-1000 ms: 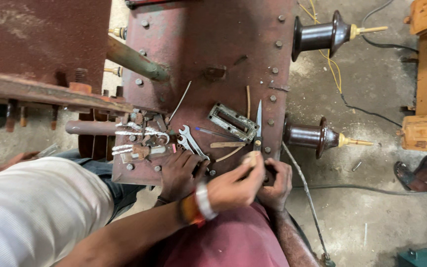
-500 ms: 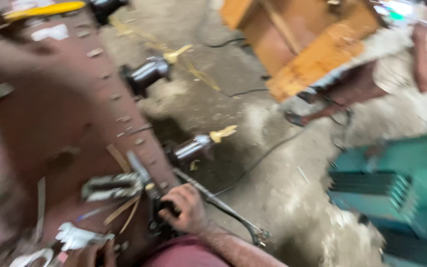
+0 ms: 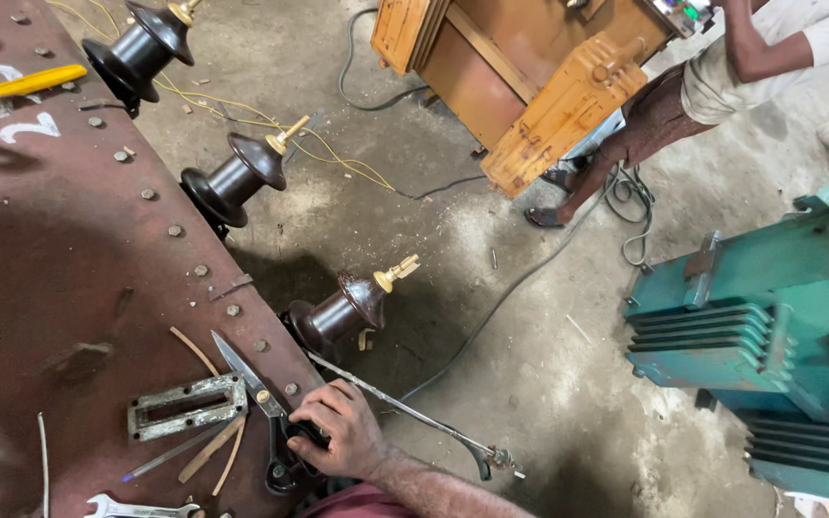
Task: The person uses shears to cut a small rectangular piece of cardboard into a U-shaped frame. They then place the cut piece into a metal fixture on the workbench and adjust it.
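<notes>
Right hand (image 3: pixel 343 432) closed around black handles of scissors (image 3: pixel 259 408), blades flat on rusty transformer lid (image 3: pixel 69 288) beside metal frame (image 3: pixel 187 406). Left hand out of view. Brown insulator (image 3: pixel 343 309) near.

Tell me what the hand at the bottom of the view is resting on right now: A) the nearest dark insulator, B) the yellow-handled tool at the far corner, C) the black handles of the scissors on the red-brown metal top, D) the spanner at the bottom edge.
C: the hand lies over the black handles of the scissors, blades pointing up across the red-brown top.
</notes>
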